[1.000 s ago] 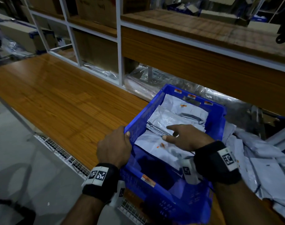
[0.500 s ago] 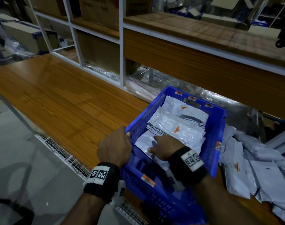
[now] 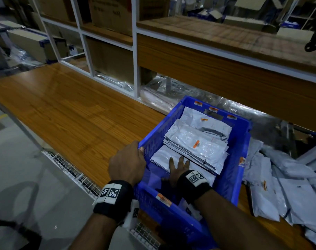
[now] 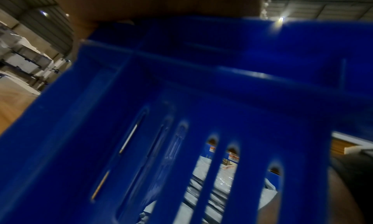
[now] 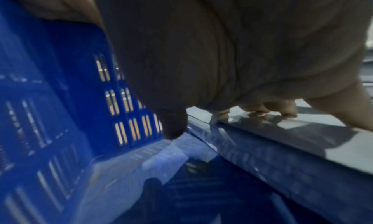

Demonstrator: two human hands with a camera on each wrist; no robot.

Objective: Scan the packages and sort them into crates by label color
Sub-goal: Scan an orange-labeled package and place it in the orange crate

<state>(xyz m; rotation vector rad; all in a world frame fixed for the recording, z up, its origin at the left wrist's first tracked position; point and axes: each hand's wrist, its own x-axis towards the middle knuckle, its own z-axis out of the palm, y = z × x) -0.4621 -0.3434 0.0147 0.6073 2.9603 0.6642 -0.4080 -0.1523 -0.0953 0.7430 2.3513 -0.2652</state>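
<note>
Left hand: the left hand (image 3: 127, 164) curls over the near-left rim of the blue crate (image 3: 242, 141), gripping it.
Right hand: the right hand (image 3: 178, 168) lies flat in the crate, fingers straight, pressing the lowest package (image 3: 162, 157).
Hidden: the left fingertips are behind the rim; both wrist views are blurred.
Crate: lower centre of the frame on the wooden table (image 3: 63, 112), long axis running toward the upper right.

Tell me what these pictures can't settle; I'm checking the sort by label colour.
- Label print on the packages in the blue crate: head view, too small.
- Left hand fingertips: head view, curled over the crate rim; left wrist view shows only blurred crate wall.
- Loose packages on the right: cut off by the frame edge.
- Right hand palm contact: right wrist view blurred.
</note>
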